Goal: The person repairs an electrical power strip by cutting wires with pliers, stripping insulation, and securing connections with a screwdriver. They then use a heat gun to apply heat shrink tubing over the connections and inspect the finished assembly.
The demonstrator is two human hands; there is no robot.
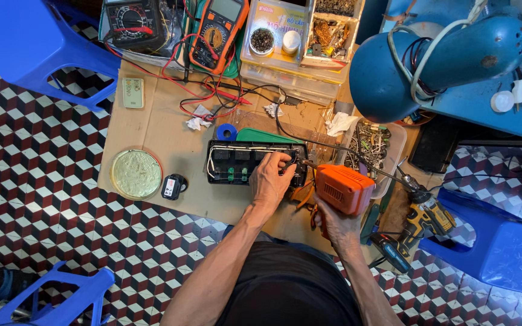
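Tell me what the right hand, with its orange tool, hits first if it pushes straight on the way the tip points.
Probably the black rectangular device that the left hand steadies; the right hand aims the orange tool at its right end.

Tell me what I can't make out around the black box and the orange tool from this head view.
- Tool tip: where the orange tool meets the black box is hidden by the left hand.
- Right hand: its fingers are covered by the tool body.
- Box interior: parts too small to identify.
- Meter dials, top edge: cut off, unreadable.
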